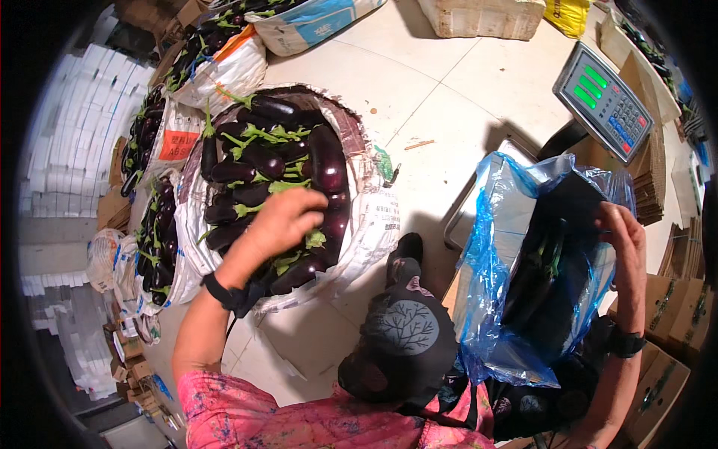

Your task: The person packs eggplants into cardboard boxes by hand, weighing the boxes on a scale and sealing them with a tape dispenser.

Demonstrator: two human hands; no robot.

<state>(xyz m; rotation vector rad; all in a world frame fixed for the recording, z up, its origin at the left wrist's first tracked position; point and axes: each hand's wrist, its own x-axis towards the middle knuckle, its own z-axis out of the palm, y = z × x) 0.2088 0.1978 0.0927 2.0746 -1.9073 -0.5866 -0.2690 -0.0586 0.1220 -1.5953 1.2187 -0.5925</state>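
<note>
My left hand [289,219] is over the eggplants [263,160] in a large woven plastic sack [367,236]. Its fingers are curled near a green stem cap, and whether they grip anything is hidden. Dark purple eggplants with green stems fill this sack, most lying on their sides. On my right, a box lined with a blue plastic bag [485,269] holds a few eggplants [533,280], partly in shadow. Bent fingers bring my right hand [625,230] to the far right edge of this bag; I cannot tell whether it pinches the plastic.
A digital scale display [604,101] with green readouts rises behind the lined box. More sacks of eggplants [160,236] stand at the left. Cardboard boxes [662,320] are stacked on the right, and a foam box [482,17] sits on the tiled floor ahead.
</note>
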